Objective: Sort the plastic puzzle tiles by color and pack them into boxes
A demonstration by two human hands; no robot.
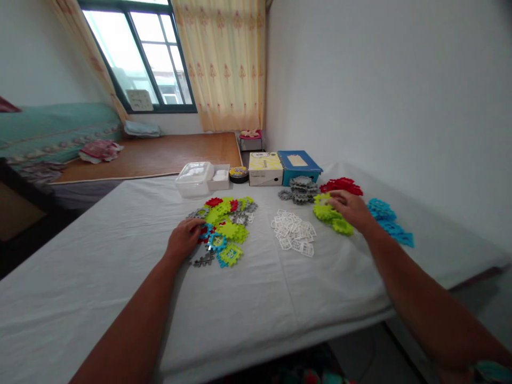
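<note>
My left hand (184,237) rests at the left edge of a mixed pile of toothed plastic building pieces. Its fingers are closed together next to a blue piece (217,242) and some red ones; what they grip, if anything, is hidden. Lime green pieces (232,231) and grey pieces (202,257) lie in the same pile. On the right, my right hand (349,207) is over a pile of lime green pieces (328,212). Its fingers are closed on a lime green piece (322,199) at the top of that pile.
White lattice pieces (294,232) lie between the hands. Grey (303,190), red (343,185) and blue piles (386,216) surround the right hand. Along the table's back stand a clear plastic container (194,180), a round tin (239,175), a yellow-white box (265,169) and a blue box (300,167).
</note>
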